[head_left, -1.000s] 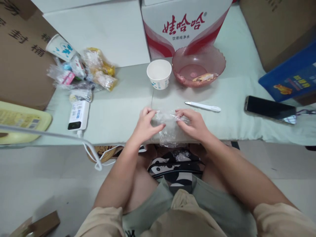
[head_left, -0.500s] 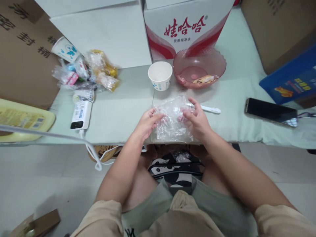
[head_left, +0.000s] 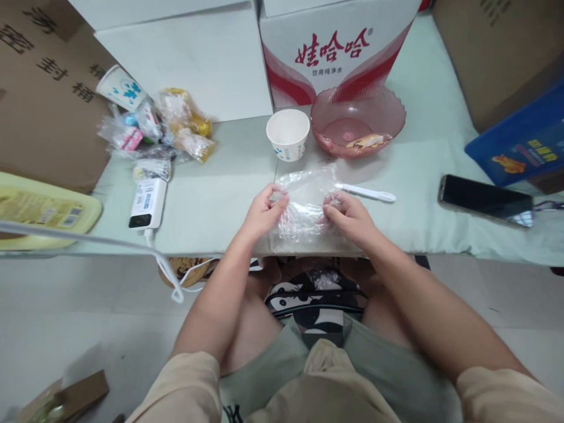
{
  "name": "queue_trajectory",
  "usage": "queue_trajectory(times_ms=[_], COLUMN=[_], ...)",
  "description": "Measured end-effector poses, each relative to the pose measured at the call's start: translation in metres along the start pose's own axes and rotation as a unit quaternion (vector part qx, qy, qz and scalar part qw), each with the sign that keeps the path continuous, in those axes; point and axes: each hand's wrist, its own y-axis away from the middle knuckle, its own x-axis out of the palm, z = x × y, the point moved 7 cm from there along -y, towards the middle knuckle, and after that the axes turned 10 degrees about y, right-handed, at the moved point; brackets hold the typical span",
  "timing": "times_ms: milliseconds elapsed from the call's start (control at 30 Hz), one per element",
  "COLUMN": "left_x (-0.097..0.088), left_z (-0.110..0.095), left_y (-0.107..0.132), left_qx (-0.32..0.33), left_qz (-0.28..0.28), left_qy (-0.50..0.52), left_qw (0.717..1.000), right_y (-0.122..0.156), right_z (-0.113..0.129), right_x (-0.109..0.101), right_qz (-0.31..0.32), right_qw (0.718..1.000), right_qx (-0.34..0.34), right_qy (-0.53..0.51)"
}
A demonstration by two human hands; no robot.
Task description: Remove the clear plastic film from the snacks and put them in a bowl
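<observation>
A crinkled clear plastic bag (head_left: 306, 200) is spread between my two hands, just above the near edge of the covered surface. My left hand (head_left: 266, 212) pinches its left side between thumb and fingers. On the right side my right hand (head_left: 350, 217) grips it the same way, fingers curled in. Just beyond the right hand lies a white plastic utensil (head_left: 368, 192), its left end close to the bag. A white paper cup (head_left: 288, 135) stands upright behind the bag. Beside the cup is a pink ribbed bowl (head_left: 358, 120) with a small wrapped snack (head_left: 369, 141) inside.
Wrapped snacks (head_left: 189, 132) and a tipped paper cup (head_left: 121, 88) lie back left, near a white power bank (head_left: 148, 202) with a cable. A yellow bottle (head_left: 48, 211) lies far left, a phone (head_left: 486, 200) at right. Cartons (head_left: 335, 53) line the back.
The bag has been pulled flatter and wider between my hands. My right hand's fingers have curled in, and its raised index finger has come down.
</observation>
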Motion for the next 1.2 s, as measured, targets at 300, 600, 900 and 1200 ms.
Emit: queue_trajectory(times_ms=[300,600,900,1200], left_x=[0.005,0.008,-0.01,0.042], left_z=[-0.006,-0.004,-0.029,-0.028], left_y=[0.0,-0.001,0.004,0.014], left_qx=[-0.056,-0.012,0.143,0.158], left_qz=[0.042,0.062,-0.132,0.063], left_qy=[0.184,0.03,-0.099,-0.156], left_qw=[0.98,0.998,0.976,0.973], right_y=[-0.004,-0.005,-0.007,0.009], right_z=[-0.007,-0.011,0.007,0.017], right_x=[-0.002,-0.002,-0.02,0.006], right_qz=[0.034,0.023,-0.107,0.001], right_qw=[0.987,0.999,0.983,0.996], right_qx=[-0.003,0.018,-0.069,-0.094], right_qy=[-0.155,-0.025,0.13,0.003])
